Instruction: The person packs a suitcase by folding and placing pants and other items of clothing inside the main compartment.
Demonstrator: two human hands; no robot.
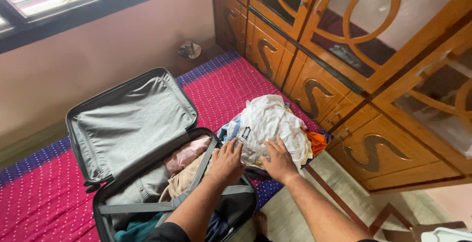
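Nearest you, your left hand (227, 162) lies flat, fingers spread, at the near edge of the pile of clothes (270, 129), and your right hand (279, 159) presses palm-down on the white cloth just beside it; neither hand is closed on anything, both only rest on the fabric. The pile sits on the magenta dotted bedcover (231, 87), touching the right rim of the open suitcase (147, 173). It looks soft, light and loose, so it will likely sag and shed pieces if you pinch only the top; better to slide both hands under the bottom layer from opposite sides and gather it as a bundle. The orange garment (318, 142) at the far right edge seems the likeliest to slip out. In the suitcase, grey straps (196, 183) cross folded pink and beige clothes; beyond stands its grey-lined lid (130, 119); farther right, the carved wooden wardrobe (344, 65).
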